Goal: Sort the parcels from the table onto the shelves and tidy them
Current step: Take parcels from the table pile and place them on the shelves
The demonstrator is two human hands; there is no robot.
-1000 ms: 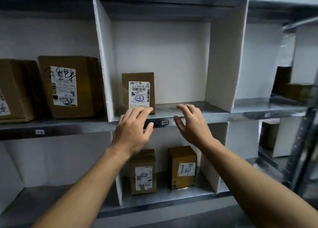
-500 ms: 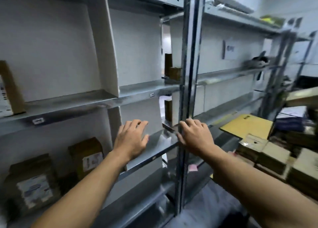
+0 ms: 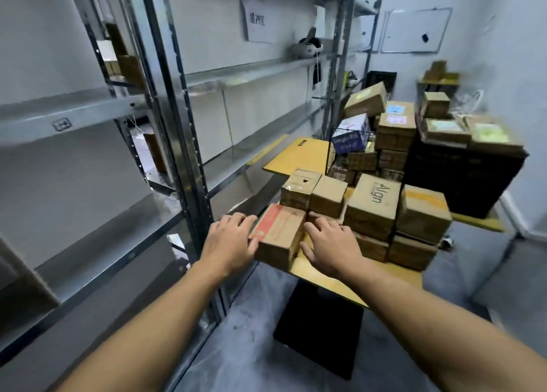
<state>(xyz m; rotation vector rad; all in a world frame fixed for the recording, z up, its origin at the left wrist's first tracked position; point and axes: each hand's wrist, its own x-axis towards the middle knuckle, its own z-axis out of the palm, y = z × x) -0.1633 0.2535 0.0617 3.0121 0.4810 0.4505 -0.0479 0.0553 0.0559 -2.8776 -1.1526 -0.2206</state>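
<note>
Just at the surface's (image 3: 325, 282) near corner, mid-frame, the red-printed parcel (image 3: 278, 234) sits between left hand (image 3: 229, 240) and right hand (image 3: 330, 245), both spread flat against its sides; a loose squeeze could drop it.

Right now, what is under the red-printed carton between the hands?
The yellow tabletop shows beside the red-printed carton. The carton hides where it rests and the table's left edge, so overhang cannot be judged.
</note>
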